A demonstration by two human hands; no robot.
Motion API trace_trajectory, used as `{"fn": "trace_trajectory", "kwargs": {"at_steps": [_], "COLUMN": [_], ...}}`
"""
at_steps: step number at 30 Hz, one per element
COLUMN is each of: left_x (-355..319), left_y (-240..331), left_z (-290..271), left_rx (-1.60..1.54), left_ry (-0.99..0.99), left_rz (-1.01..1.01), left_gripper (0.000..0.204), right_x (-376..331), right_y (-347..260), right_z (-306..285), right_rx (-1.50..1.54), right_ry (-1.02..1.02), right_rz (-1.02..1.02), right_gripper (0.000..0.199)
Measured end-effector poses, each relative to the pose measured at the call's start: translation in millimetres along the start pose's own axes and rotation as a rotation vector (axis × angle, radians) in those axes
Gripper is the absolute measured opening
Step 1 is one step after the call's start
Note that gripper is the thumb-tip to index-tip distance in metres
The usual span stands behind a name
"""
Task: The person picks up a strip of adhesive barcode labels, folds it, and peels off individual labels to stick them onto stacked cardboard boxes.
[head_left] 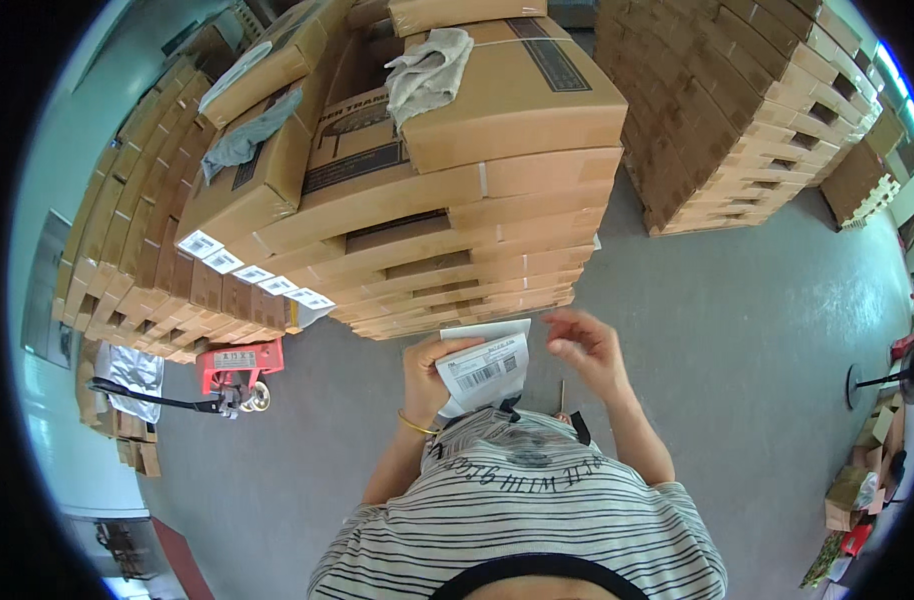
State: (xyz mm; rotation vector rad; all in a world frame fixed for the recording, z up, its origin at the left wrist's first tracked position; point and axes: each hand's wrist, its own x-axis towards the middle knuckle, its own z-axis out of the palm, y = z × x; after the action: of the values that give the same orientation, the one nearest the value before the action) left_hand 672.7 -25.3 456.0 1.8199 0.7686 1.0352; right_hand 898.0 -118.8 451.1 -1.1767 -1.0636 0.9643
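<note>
My left hand [424,376] is closed around the left edge of a folded batch of white barcode labels [489,368], held in front of my waist. The printed side of the top label faces up. Just right of the labels is my right hand [595,358], raised and apart from them. Its thumb and forefinger are bent with a gap between them, and nothing shows in it. Ahead of both hands stands a tall stack of brown cartons [517,128]. Along its left side, several carton ends carry white labels [249,274] like those in my hand.
Grey cloths [429,72] lie on top of the stack. A red pallet jack [239,362] with a black handle stands at left. More carton stacks [722,120] rise at far right and far left [127,240]. A black fan [909,375] and loose boxes line the right wall.
</note>
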Motion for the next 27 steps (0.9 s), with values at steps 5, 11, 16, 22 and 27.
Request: {"fn": "trace_trajectory", "kwargs": {"at_steps": [5, 11, 16, 22, 27], "left_x": [-4, -1, -6, -14, -22], "left_y": [-2, 8, -4, -8, -9], "left_z": [-4, 0, -4, 3, 4], "left_rx": [-0.030, -0.109, -0.040, -0.029, 0.020], "left_ry": [0.016, 0.085, 0.033, -0.027, -0.078], "left_rz": [0.000, -0.023, -0.012, 0.035, 0.031], "left_gripper": [0.026, 0.027, 0.029, 0.030, 0.030], "right_x": [-3, -4, -7, -15, -28], "right_y": [3, 4, 1, -5, 2], "right_z": [-9, 4, 20, 30, 31], "right_rx": [0.127, 0.163, 0.005, -0.102, -0.071], "right_ry": [0.128, 0.075, 0.011, -0.008, 0.054], "right_rz": [-0.034, 0.006, -0.021, -0.015, -0.028], "right_gripper": [0.013, 0.015, 0.018, 0.020, 0.012]}}
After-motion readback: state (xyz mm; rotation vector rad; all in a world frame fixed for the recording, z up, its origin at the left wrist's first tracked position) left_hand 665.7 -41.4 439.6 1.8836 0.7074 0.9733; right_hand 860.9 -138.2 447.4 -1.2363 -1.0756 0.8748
